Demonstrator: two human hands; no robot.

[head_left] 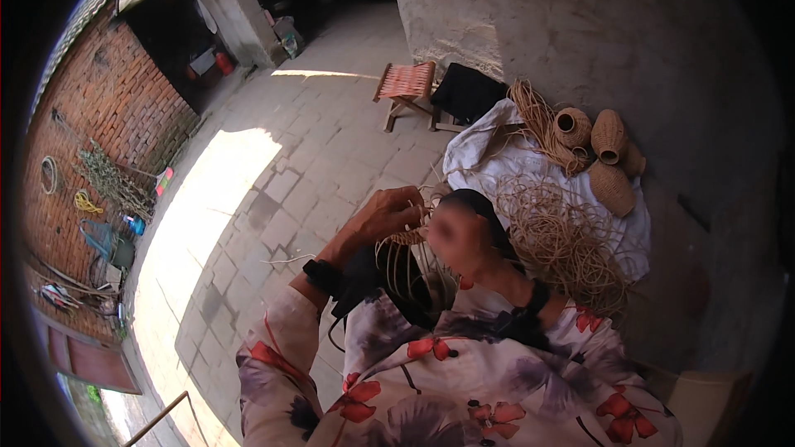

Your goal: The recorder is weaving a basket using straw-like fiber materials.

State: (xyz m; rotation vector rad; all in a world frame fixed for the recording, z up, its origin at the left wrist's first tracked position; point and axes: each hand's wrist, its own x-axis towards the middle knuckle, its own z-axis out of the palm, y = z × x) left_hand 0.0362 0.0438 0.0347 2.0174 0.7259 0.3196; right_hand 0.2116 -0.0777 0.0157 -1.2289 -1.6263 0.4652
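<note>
Unfinished wicker weave (402,238) sits between the hands, close to the torso. Left hand (392,209): fingers curled in at its top, can't tell grip. Right hand (458,237) adjacent, blurred, fingers can't tell. Loose wicker strands (556,236) right, on white cloth (469,149).

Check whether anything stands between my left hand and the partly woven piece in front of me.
Nothing visible does: your left hand is right by the woven piece. Whether the fingertips touch it, I can't tell.
</note>
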